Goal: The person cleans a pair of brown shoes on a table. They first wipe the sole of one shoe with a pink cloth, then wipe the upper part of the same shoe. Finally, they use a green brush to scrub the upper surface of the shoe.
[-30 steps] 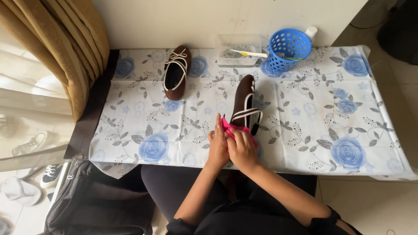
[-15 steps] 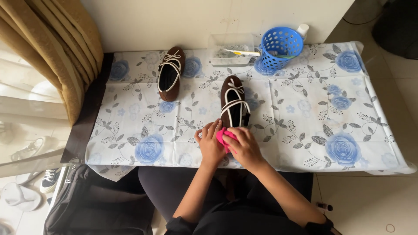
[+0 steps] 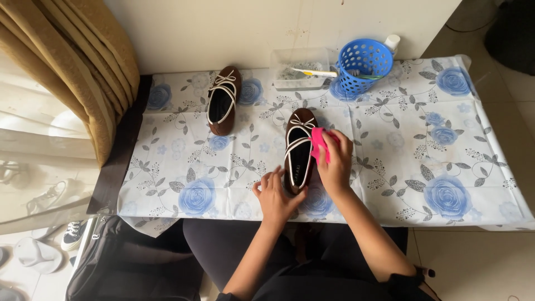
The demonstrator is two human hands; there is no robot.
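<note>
On the low table spread with a white cloth printed in blue roses (image 3: 446, 195), a dark brown flat shoe with white straps and a small white bow (image 3: 299, 150) lies near the front edge, toe pointing to 12 o'clock. The left hand (image 3: 277, 196) sits at the shoe's heel, at about 6 o'clock from it, fingers curled loosely with the tips touching the heel rim; it steadies the shoe more than it grasps it. The right hand (image 3: 336, 164) is at 3 o'clock of the shoe, closed around a bright pink cloth (image 3: 319, 144), which it presses against the shoe's right side near the strap.

At roughly 10 o'clock from that shoe, well apart from it, the matching brown shoe with white lacing (image 3: 223, 101) lies alone, toe also toward the wall. Up at 12 o'clock, against the wall, stands a clear plastic rectangular tub (image 3: 298, 69) with a white toothbrush (image 3: 314, 72) laid across its rim. Just beside it at 1 o'clock is a round blue perforated plastic basket (image 3: 365, 64), with a white bottle cap (image 3: 392, 42) showing behind it. A tan curtain (image 3: 72, 67) hangs at 9 o'clock, and a dark bag (image 3: 134, 267) lies on the floor below the table's left front corner.
</note>
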